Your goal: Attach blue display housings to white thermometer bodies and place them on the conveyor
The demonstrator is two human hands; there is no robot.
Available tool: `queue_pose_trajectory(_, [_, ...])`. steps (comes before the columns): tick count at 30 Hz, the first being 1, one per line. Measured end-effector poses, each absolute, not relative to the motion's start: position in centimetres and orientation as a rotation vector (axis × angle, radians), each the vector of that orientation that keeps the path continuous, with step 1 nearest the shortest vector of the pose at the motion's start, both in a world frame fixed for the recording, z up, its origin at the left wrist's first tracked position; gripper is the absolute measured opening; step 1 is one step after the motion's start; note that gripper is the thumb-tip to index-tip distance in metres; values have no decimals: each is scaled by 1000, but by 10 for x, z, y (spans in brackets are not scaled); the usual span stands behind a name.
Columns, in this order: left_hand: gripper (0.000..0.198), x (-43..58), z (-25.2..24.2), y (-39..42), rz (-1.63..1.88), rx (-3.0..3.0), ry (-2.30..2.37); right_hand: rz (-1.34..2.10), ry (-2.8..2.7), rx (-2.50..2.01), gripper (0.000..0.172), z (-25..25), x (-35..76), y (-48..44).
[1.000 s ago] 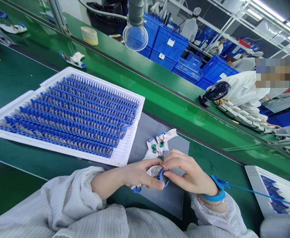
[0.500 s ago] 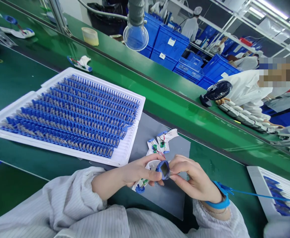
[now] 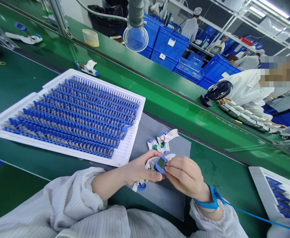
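From here I see the left hand (image 3: 137,170) curled closed around a small blue-framed plastic device (image 3: 161,164) with a dark square screen, and the right hand (image 3: 187,177) pinching the same device from the other side, above a grey rubber mat (image 3: 160,198). Two white-backed green circuit assemblies (image 3: 162,142) lie on that mat. Just beside it, a white moulded plastic tray (image 3: 125,155) holds dense rows of blue-and-metal components (image 3: 72,112). Stacked blue plastic crates (image 3: 171,46) stand farther off.
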State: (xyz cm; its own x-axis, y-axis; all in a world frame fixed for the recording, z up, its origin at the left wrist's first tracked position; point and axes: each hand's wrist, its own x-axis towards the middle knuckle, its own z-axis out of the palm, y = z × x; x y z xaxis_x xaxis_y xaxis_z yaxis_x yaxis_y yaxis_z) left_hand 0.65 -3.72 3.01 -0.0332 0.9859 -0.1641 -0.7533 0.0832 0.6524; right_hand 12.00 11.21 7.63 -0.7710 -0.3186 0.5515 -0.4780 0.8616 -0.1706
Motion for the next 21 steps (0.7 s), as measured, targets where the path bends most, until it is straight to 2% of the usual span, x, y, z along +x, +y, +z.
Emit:
queue_pose_trajectory(8, [72, 9, 25, -37, 1549, 587, 817, 352, -2602, 601, 13, 81, 125, 111])
queue_pose_trajectory(14, [85, 9, 29, -39, 1535, 648, 931, 382, -2656, 630, 11, 80, 121, 109])
queue_pose_trajectory(21, [59, 12, 31, -39, 1610, 912, 1248, 393, -2658, 673, 13, 83, 115, 107])
